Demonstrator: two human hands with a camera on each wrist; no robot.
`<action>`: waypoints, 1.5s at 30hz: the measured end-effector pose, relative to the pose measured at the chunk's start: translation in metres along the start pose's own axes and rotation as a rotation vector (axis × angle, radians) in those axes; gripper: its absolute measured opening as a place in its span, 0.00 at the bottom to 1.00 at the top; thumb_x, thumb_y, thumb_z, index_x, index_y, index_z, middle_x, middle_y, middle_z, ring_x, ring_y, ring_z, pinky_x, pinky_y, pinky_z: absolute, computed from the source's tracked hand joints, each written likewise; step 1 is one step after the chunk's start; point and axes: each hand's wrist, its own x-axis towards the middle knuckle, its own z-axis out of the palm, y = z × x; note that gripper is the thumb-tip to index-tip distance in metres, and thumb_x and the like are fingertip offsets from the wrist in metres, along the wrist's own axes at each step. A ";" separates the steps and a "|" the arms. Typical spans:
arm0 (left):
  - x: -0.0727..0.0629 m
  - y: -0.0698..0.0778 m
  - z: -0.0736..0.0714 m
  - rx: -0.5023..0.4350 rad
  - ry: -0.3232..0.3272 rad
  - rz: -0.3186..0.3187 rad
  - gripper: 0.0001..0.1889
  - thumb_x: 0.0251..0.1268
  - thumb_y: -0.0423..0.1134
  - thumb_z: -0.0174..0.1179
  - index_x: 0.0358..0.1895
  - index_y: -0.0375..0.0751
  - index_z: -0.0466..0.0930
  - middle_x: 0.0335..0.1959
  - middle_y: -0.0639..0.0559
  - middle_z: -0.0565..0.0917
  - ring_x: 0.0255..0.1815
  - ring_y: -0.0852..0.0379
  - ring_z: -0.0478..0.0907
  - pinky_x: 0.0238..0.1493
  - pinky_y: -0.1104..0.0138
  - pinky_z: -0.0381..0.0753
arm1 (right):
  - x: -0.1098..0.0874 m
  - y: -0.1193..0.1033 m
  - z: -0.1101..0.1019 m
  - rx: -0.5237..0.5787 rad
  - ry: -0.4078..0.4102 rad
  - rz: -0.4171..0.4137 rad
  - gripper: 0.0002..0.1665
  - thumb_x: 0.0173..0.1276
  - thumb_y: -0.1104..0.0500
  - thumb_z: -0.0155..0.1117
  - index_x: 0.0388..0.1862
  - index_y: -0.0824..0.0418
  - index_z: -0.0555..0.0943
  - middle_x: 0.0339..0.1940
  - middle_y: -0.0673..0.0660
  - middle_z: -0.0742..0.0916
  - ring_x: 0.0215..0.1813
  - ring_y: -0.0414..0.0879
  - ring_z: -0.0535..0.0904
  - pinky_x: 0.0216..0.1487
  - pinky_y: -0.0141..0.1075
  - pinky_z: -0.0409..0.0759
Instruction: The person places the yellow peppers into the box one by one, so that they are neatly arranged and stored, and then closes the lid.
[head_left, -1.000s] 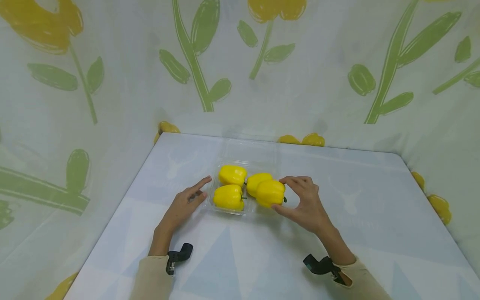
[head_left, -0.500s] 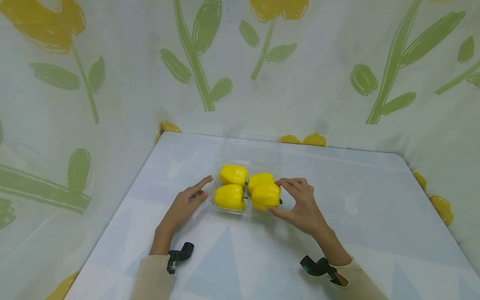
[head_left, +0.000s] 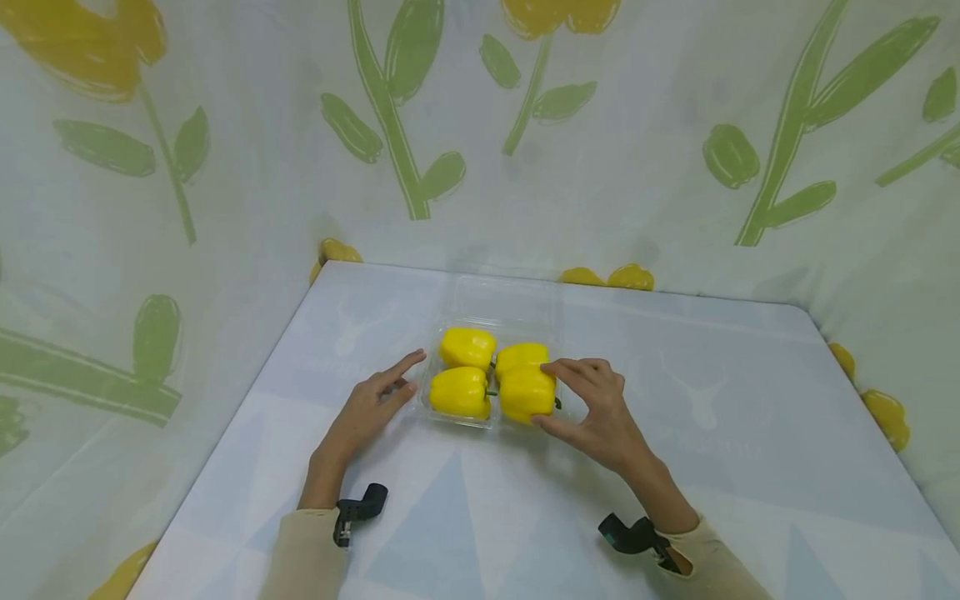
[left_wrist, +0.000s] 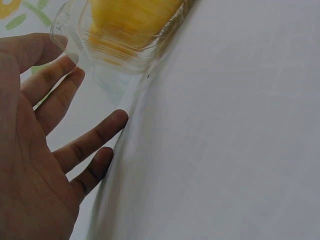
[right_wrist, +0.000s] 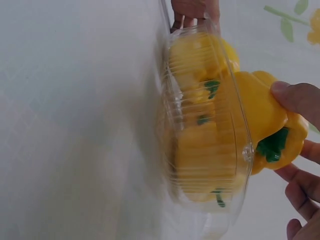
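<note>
A clear plastic clamshell container holds three yellow bell peppers: one at back left, one at front left and one at back right. My right hand grips a fourth-corner bell pepper between thumb and fingers, over the container's front right. In the right wrist view this pepper stands partly above the rim, its green stem facing the wrist. My left hand has its fingers extended, thumb and fingertips right at the container's left rim.
The container's hinged clear lid lies folded back toward the table's far edge. A white table with pale blue shapes bears everything. Flower-patterned cloth hangs behind and at the sides. Black cameras sit on both wrists.
My right hand has carried the gripped bell pepper a little left and down, into line with the front left one. The left hand has stayed at the container's left rim.
</note>
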 end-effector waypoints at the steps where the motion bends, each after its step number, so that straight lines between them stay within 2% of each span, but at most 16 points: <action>1: 0.000 0.000 0.000 -0.001 0.000 -0.004 0.27 0.76 0.53 0.54 0.75 0.70 0.64 0.58 0.52 0.82 0.50 0.51 0.75 0.52 0.46 0.73 | 0.000 0.001 0.000 0.000 0.000 -0.009 0.40 0.49 0.49 0.84 0.63 0.54 0.80 0.59 0.54 0.83 0.58 0.51 0.69 0.50 0.52 0.58; 9: 0.000 0.000 -0.001 0.007 0.003 -0.022 0.26 0.75 0.57 0.53 0.74 0.75 0.64 0.52 0.52 0.83 0.50 0.50 0.74 0.53 0.48 0.72 | -0.001 0.008 0.003 -0.004 -0.003 -0.058 0.37 0.51 0.50 0.82 0.62 0.56 0.81 0.57 0.55 0.83 0.58 0.52 0.69 0.50 0.53 0.57; 13: 0.000 0.002 -0.002 -0.003 -0.005 -0.025 0.26 0.76 0.55 0.53 0.74 0.75 0.63 0.53 0.51 0.83 0.51 0.48 0.74 0.55 0.46 0.72 | -0.001 0.009 0.005 -0.023 -0.021 -0.060 0.37 0.52 0.50 0.82 0.61 0.57 0.82 0.56 0.56 0.83 0.58 0.53 0.69 0.50 0.53 0.57; 22: -0.001 0.003 0.000 -0.009 -0.016 -0.035 0.26 0.76 0.54 0.54 0.74 0.73 0.64 0.55 0.52 0.82 0.52 0.49 0.74 0.55 0.45 0.72 | -0.004 0.011 0.012 -0.046 -0.069 -0.007 0.36 0.53 0.47 0.82 0.61 0.56 0.83 0.57 0.55 0.83 0.58 0.52 0.69 0.49 0.51 0.57; 28: -0.001 0.005 0.000 -0.003 -0.012 -0.031 0.27 0.76 0.54 0.54 0.75 0.73 0.63 0.55 0.50 0.83 0.53 0.47 0.74 0.56 0.43 0.72 | -0.005 0.013 0.014 -0.020 -0.089 0.028 0.36 0.53 0.46 0.82 0.61 0.54 0.83 0.59 0.55 0.82 0.60 0.51 0.68 0.50 0.50 0.57; 36: 0.000 0.004 -0.002 -0.002 -0.012 -0.007 0.27 0.76 0.53 0.53 0.75 0.71 0.63 0.64 0.49 0.79 0.55 0.47 0.74 0.56 0.42 0.72 | -0.004 0.014 0.015 -0.038 -0.129 0.049 0.36 0.55 0.46 0.80 0.63 0.54 0.82 0.60 0.54 0.80 0.62 0.52 0.68 0.51 0.52 0.57; 45: -0.001 0.004 -0.001 0.004 -0.011 -0.031 0.27 0.75 0.56 0.53 0.75 0.73 0.63 0.58 0.48 0.82 0.54 0.47 0.74 0.56 0.42 0.72 | -0.007 0.020 0.017 -0.038 -0.145 0.028 0.38 0.58 0.44 0.78 0.66 0.53 0.80 0.62 0.54 0.79 0.64 0.52 0.67 0.51 0.52 0.56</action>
